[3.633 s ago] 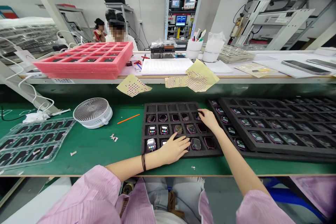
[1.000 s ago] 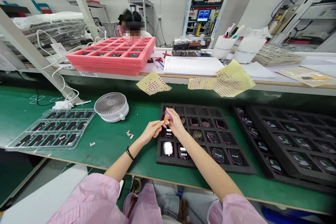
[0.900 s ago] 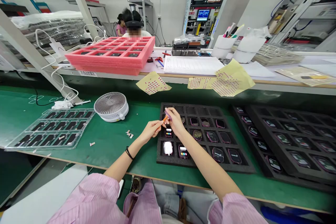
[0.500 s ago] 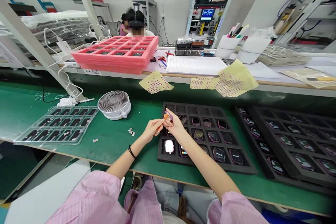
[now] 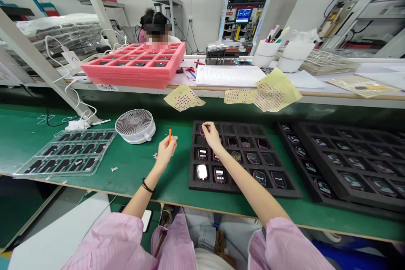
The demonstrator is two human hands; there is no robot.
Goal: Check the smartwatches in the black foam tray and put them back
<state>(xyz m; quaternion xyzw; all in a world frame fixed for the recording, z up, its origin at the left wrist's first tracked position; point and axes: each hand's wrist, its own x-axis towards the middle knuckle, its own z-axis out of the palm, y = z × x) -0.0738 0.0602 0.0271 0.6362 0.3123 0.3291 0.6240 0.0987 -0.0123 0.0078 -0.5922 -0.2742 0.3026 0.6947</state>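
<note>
My left hand is raised above the green bench mat, left of the tray, pinching an orange stick upright. My right hand reaches over the black foam tray, its fingertips pinching a small purple-rimmed watch at a top-left cell. Other watches sit in the lower cells, some with lit screens and one with a white cover. The upper row of cells holds no visible watches. My hands are apart.
A white desk fan and a clear plastic tray stand left. Black foam trays of watches lie right. Beyond the bench are dotted yellow sheets, a stacked pink foam tray, and a seated co-worker.
My left hand has moved left, away from my right, carrying the orange stick. My right hand has shifted to the tray's top-left cells with the purple-rimmed watch.
</note>
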